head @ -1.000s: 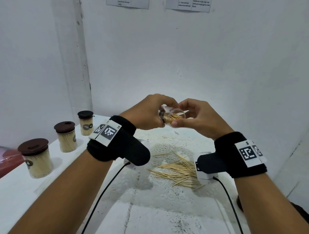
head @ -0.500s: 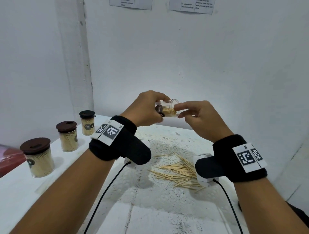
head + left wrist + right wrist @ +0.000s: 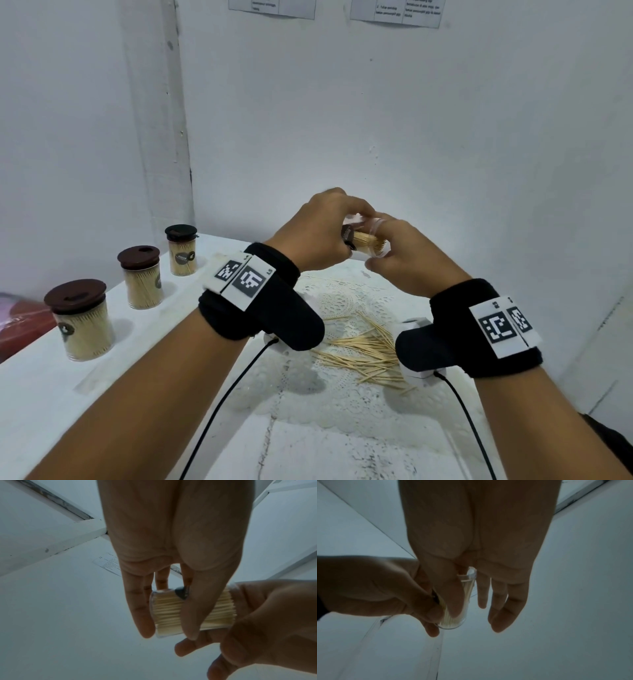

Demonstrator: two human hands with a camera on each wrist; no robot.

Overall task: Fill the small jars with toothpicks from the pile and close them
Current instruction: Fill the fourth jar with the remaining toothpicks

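Observation:
A small clear jar packed with toothpicks lies on its side in the air above the table, held between both hands. My left hand grips its closed end, thumb across the glass, and a dark label shows there. In the left wrist view the jar sits between my left thumb and fingers. My right hand holds the mouth end, and in the right wrist view its thumb lies along the jar. No lid is on this jar. A loose toothpick pile lies on the lace mat below.
Three toothpick jars with brown lids stand in a row along the table's left edge: near, middle, far. A red object sits beyond that edge. White walls close in behind and to the right.
My right hand has closed in over the jar's mouth end, where before only its fingertips touched it. The jar stays on its side between both hands.

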